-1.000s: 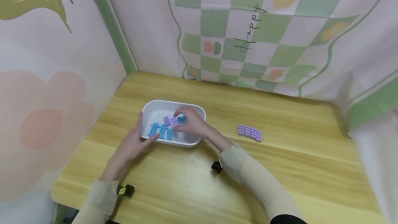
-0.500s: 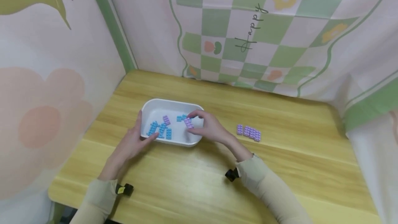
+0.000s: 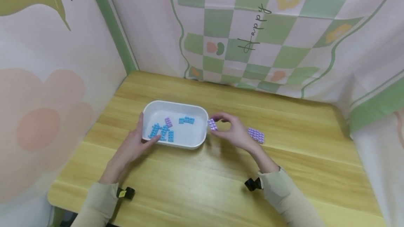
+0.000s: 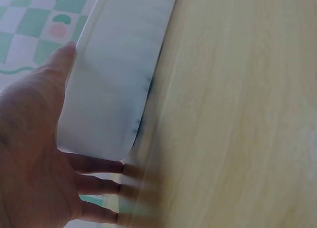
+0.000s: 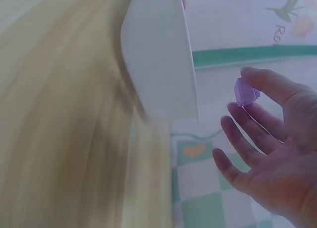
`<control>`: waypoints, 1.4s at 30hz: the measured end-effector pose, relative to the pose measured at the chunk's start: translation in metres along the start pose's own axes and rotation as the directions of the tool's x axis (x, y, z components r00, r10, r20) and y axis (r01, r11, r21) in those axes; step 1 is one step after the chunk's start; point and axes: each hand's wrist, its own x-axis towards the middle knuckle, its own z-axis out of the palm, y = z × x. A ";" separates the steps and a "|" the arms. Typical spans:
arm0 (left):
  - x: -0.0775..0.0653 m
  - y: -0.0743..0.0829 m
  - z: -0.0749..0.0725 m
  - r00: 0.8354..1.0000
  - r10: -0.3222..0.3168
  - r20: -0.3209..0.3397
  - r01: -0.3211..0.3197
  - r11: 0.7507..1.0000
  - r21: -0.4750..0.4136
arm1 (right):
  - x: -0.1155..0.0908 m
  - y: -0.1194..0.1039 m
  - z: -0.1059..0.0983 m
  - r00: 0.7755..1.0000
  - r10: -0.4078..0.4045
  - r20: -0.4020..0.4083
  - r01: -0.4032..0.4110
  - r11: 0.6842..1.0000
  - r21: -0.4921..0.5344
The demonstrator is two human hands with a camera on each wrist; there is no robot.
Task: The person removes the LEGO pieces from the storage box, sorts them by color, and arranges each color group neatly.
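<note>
You work in a curtained-off space, home or studio unclear: a wood-grain surface [image 3: 195, 181] sits before a green-checked hanging [image 3: 217, 23] lettered "Happy", with a flower-printed hanging [image 3: 47, 52] on your left.

Left hand [image 3: 136, 142] — thumb [image 3: 153, 141] apart from fingers [image 3: 140, 123]; right hand [image 3: 236, 134] — fingertip pinch
</note>
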 end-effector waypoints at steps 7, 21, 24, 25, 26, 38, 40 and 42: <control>0.002 0.001 0.000 1.000 0.017 -0.003 -0.017 1.000 -0.009 | -0.024 0.017 -0.023 0.995 0.034 -0.098 -0.039 0.998 -0.051; 0.001 0.003 0.002 1.000 0.024 -0.002 -0.024 1.000 0.001 | -0.082 0.065 -0.076 0.957 0.224 -0.185 -0.248 0.962 -0.115; 0.002 0.003 0.002 1.000 0.023 -0.002 -0.023 1.000 0.000 | -0.093 0.077 -0.087 0.949 0.219 -0.226 -0.253 0.958 -0.134; 0.002 0.003 0.002 1.000 0.025 -0.002 -0.025 1.000 0.002 | -0.097 0.081 -0.090 0.945 0.225 -0.237 -0.263 0.955 -0.140; 0.002 0.003 0.002 1.000 0.023 -0.002 -0.023 1.000 0.002 | -0.100 0.084 -0.093 0.940 0.232 -0.248 -0.273 0.951 -0.145; 0.000 0.002 0.001 1.000 0.000 0.009 0.000 1.000 0.016 | -0.116 0.111 -0.107 0.916 0.304 -0.263 -0.348 0.927 -0.141; 0.000 0.001 0.002 1.000 0.000 0.008 0.000 1.000 0.021 | -0.116 0.114 -0.106 0.915 0.307 -0.263 -0.352 0.925 -0.145; -0.001 0.001 0.002 1.000 0.002 0.006 -0.002 1.000 0.020 | -0.116 0.116 -0.105 0.914 0.309 -0.263 -0.355 0.922 -0.153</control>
